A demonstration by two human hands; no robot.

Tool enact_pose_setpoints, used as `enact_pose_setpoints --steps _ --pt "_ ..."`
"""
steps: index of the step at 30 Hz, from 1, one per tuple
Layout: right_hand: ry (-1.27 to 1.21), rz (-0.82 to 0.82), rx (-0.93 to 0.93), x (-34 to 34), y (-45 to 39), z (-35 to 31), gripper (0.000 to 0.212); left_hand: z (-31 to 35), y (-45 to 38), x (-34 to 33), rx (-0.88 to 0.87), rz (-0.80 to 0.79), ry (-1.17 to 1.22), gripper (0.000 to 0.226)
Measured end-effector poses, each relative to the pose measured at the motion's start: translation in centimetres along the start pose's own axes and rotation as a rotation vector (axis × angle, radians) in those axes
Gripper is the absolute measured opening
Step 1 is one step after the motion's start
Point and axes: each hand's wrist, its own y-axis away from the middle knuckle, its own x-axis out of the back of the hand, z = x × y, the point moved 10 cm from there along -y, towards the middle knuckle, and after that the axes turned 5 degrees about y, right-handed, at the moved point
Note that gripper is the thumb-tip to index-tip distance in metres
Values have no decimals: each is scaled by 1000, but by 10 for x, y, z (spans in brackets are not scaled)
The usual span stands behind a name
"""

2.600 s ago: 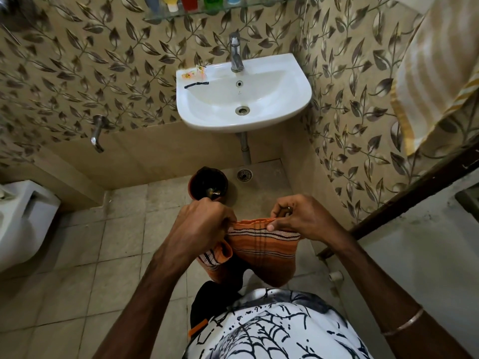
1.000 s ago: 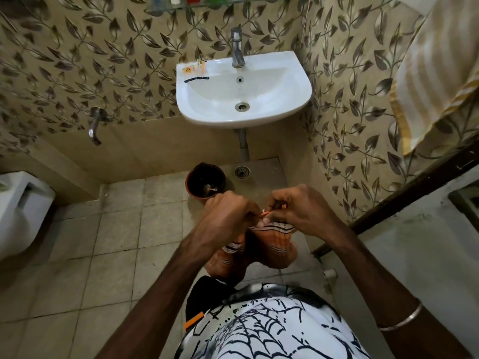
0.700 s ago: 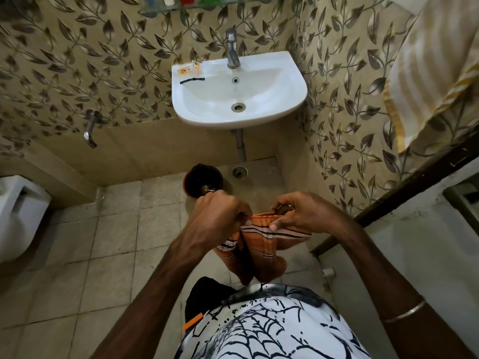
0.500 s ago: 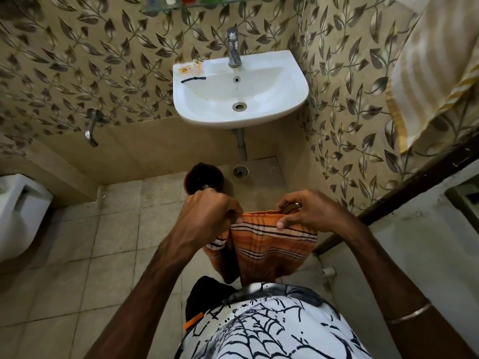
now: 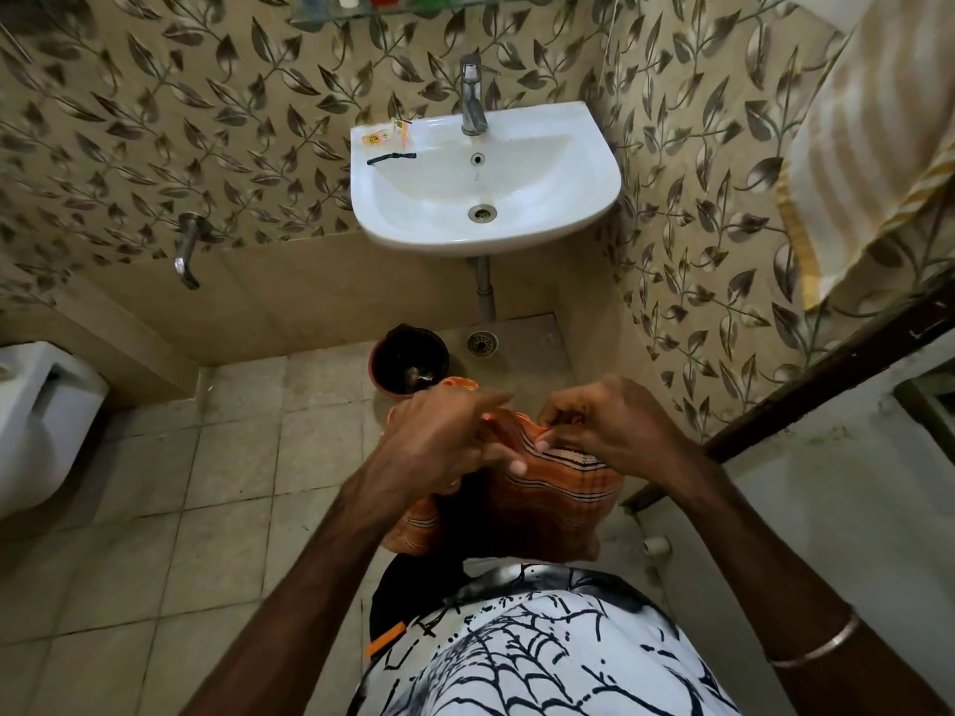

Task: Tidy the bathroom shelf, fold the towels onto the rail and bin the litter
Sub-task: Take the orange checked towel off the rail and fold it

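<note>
Both hands are close together in front of the person's chest, gripping the orange striped towel (image 5: pixel 555 488); the left hand (image 5: pixel 444 441) has its fingers curled round the bunched cloth, with a fold poking out above its knuckles; the right hand (image 5: pixel 615 426) pinches the top edge just beside it; the rest of the towel hangs below the hands. Just beyond the left hand a dark bin (image 5: pixel 408 360) stands on the tiled floor (image 5: pixel 155 509); further beyond both hands is the white sink (image 5: pixel 568 162), with a small wrapper (image 5: pixel 380 136) and a black hair tie (image 5: pixel 391 158) on its left rim. Up past the right hand, a cream striped towel (image 5: pixel 868 147) hangs on the wall; the glass shelf (image 5: pixel 413 10) sits high above the sink.
</note>
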Motion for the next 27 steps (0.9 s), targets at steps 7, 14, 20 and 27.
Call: enact_pose_setpoints --steps 7,14,20,27 --pt "15 -10 -17 2 1 1 15 21 -9 -2 -129 61 50 30" --pt "62 -177 -153 -5 6 35 28 16 -4 10 -160 138 7 25" --pt "-15 -67 -146 6 7 36 17 9 -2 15 -138 147 -30 24" --pt "48 234 -164 17 10 21 9 13 1 21 -136 178 -44 19"
